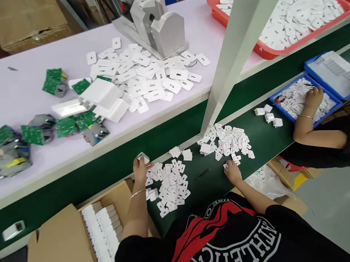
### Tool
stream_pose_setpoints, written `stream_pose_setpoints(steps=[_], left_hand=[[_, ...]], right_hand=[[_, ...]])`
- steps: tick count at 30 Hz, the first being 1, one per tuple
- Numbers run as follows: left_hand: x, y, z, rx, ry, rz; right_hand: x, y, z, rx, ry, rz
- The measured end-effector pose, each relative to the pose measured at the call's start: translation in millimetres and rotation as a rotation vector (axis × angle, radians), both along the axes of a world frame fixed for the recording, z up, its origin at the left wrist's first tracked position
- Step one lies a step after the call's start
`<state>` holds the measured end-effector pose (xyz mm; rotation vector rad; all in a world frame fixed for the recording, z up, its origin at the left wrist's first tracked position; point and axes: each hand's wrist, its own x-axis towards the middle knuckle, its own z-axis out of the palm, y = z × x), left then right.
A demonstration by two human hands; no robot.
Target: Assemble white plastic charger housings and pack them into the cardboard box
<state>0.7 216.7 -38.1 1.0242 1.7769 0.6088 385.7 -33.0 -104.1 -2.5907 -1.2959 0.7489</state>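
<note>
My left hand (140, 172) is closed around a small white plastic housing (144, 157), held up near the back edge of the green bench. Just below it spreads a pile of small white slotted plates (171, 182), with a few white housings among them. My right hand (233, 172) is lower right, its fingers closed on a white plate (225, 166) at the front of a second pile of white plates (231, 139). Between the two piles lie dark tweezers (203, 174), and two white housings (181, 152) sit near the back edge.
An open carton (58, 255) with rows of white housings (103, 235) stands at left. Above, a shelf (0, 96) carries green circuit boards (65, 126), white plates and a metal fixture (161, 22). A post (230, 38) rises ahead; a co-worker's hand (314, 98) reaches into a blue tray (334, 111).
</note>
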Motion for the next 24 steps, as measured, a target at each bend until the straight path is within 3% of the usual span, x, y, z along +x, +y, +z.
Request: stream_pose_setpoints(steps=[5, 8, 11, 15, 18, 21, 24], left_hand=[[51, -84, 48.1, 0.097, -0.419, -0.03], [83, -131, 79.5, 0.221, -0.657, -0.229], [106, -166, 111.0, 0.345, -0.629, -0.43], [125, -189, 144.9, 0.414, -0.521, -0.555], [134, -197, 157.9, 0.443, -0.475, -0.587], [143, -203, 163.1, 0.451, -0.42, -0.609], [153, -207, 166.9, 0.483, -0.366, -0.636]], right_hand=[[2, 3, 19.8, 0.108, 0.114, 0.108], [-3, 4, 47.1, 0.188, 0.228, 0.175], [-10, 7, 92.5, 0.292, 0.361, 0.271], [-18, 11, 172.4, 0.642, 0.686, 0.342], [-21, 10, 223.4, 0.759, 0.815, 0.388], [-27, 10, 252.0, 0.795, 0.847, 0.498], [-34, 9, 261.9, 0.796, 0.846, 0.581]])
